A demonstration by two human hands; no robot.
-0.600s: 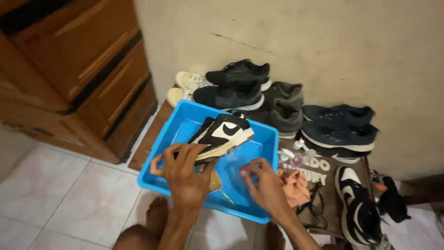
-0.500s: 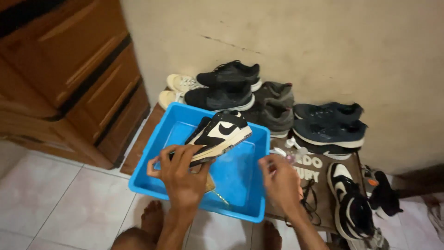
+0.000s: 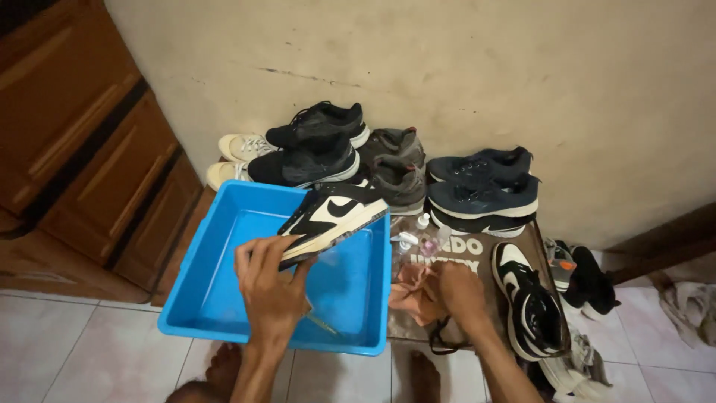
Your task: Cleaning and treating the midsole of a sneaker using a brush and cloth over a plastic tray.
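Your left hand grips a sneaker over a blue tub.
Right hand fingers rest loosely on a cloth; other shoes wait untouched.

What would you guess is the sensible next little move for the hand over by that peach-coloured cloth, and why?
Probably the right hand should close on the peach cloth and carry it to the shoe. The left hand holds the black-and-white sneaker tilted over the blue tub, while the right hand rests at the cloth's edge, beside small bottles.
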